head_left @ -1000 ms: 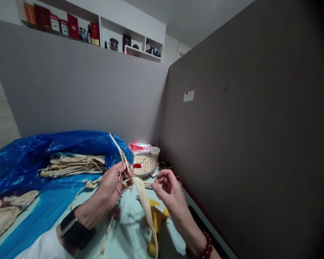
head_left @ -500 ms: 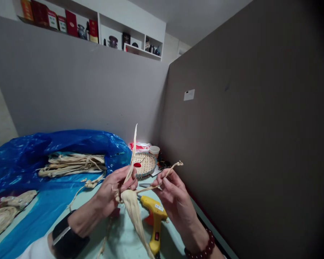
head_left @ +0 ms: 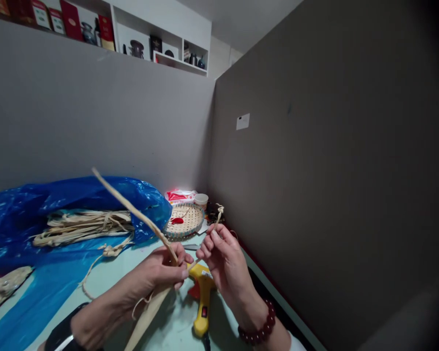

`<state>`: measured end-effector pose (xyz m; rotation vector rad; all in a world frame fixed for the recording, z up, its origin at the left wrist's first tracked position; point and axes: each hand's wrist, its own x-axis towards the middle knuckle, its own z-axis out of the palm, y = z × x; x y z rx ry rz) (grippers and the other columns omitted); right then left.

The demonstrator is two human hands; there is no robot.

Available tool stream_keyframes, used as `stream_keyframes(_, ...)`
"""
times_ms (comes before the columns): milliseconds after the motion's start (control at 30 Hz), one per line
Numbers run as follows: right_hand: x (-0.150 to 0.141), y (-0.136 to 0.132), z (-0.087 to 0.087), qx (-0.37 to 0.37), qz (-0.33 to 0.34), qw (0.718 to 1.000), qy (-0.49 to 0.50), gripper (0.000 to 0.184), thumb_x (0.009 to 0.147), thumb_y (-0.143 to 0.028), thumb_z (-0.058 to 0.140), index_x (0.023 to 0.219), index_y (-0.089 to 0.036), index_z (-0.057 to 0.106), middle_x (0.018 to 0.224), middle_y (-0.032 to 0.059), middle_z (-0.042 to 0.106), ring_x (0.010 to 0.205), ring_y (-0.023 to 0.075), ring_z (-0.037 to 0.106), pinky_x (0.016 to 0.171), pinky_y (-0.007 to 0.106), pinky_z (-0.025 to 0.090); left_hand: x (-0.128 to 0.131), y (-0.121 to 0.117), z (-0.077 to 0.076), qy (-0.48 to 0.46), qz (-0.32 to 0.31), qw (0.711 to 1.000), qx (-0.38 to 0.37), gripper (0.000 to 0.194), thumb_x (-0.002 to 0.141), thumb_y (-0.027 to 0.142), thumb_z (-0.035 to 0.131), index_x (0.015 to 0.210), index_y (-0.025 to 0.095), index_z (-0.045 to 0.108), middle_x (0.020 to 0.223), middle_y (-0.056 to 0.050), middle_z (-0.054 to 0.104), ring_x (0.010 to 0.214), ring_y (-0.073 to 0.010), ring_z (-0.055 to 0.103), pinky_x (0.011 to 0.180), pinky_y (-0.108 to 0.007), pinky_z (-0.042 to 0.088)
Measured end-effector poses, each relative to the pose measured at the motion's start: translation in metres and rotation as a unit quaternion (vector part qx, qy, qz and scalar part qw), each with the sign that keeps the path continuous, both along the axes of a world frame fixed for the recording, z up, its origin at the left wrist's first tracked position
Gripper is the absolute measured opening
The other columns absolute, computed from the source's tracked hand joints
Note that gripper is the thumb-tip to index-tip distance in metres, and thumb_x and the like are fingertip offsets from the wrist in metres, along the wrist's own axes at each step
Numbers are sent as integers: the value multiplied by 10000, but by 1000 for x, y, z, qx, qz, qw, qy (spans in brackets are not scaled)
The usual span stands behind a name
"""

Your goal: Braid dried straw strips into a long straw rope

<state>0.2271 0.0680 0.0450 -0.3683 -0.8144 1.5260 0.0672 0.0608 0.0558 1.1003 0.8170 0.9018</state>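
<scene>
My left hand (head_left: pixel 164 269) is closed round a pale straw bundle (head_left: pixel 148 314) that hangs down towards me, and one long straw strip (head_left: pixel 131 209) sticks up and to the left from its fingers. My right hand (head_left: pixel 219 256) pinches a thin twisted straw strand (head_left: pixel 216 217) whose knotted end points upward. The two hands nearly touch above the light green table (head_left: pixel 113 270). A yellow glue gun (head_left: pixel 202 302) lies on the table just below them.
A blue plastic sheet (head_left: pixel 58 200) holds bundled straw (head_left: pixel 80 226) at the left. A round woven tray (head_left: pixel 185 222) with a red item, a small cup (head_left: pixel 201 200) and a red-white packet (head_left: pixel 179 195) sit in the corner. Grey partition walls close in behind and to the right.
My left hand lowered and turned, swinging the long strip from upright to leaning left. My right hand pulled the thin strand up and closer to the left hand. The view shifted right.
</scene>
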Motion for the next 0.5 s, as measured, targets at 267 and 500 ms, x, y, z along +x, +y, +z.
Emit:
stream_keyframes(267,6,3,3,10,-12,998,61,95,847,-224,618,828,-184,533,628,-59,324,529,74,287,498,172,326,-12,-5,1,24,60,997,-40,192,683,160,697,819,211,572,725,7,637,592,-115,571,480,-191,465)
stream_keyframes(500,7,1,7,14,-35,999,37,161,870,-297,596,783,-166,559,537,-82,272,464,65,163,427,174,215,-18,4,-5,51,75,995,30,164,711,268,685,791,174,577,466,54,571,326,-49,422,338,-138,294)
